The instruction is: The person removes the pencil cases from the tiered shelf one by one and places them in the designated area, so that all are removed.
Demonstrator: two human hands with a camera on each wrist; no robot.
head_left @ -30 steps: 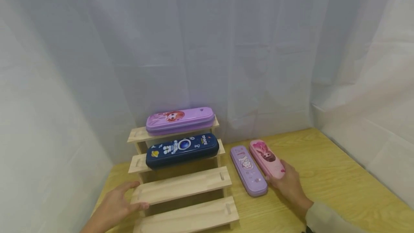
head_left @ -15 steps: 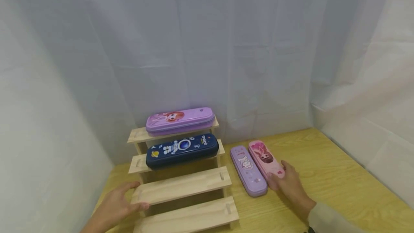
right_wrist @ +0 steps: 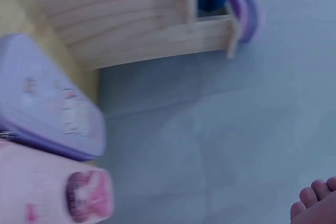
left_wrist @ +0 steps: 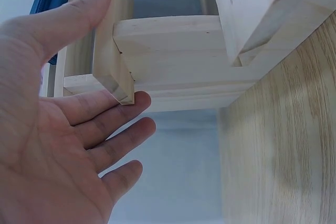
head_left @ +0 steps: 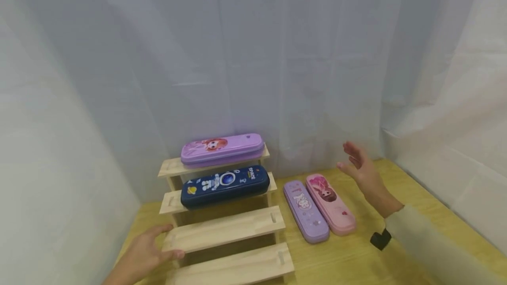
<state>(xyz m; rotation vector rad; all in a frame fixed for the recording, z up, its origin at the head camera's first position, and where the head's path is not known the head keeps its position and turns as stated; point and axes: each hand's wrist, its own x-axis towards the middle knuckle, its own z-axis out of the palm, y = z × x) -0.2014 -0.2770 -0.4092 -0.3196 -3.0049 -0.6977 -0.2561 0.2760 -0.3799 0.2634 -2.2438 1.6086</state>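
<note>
My left hand holds the left end of a step on a wooden tiered rack. In the left wrist view its thumb lies along one side of the board, with the other fingers reaching past the opposite side. My right hand is raised off to the right, fingers apart and holding nothing. Below and left of it, a pink pencil case lies on the table beside a lilac pencil case. On the rack, a bright purple pencil case occupies the top step and a navy space pencil case the one below.
The wood-grain table runs back to a pale curtain, and similar sheets hang at left and right. A bare lower step of the rack stands nearest the front. A small black object hangs by the right cuff.
My right hand has let go of the pink pencil case and lifted up and to the right. That case now lies closer alongside the lilac one. The left hand keeps its place.
</note>
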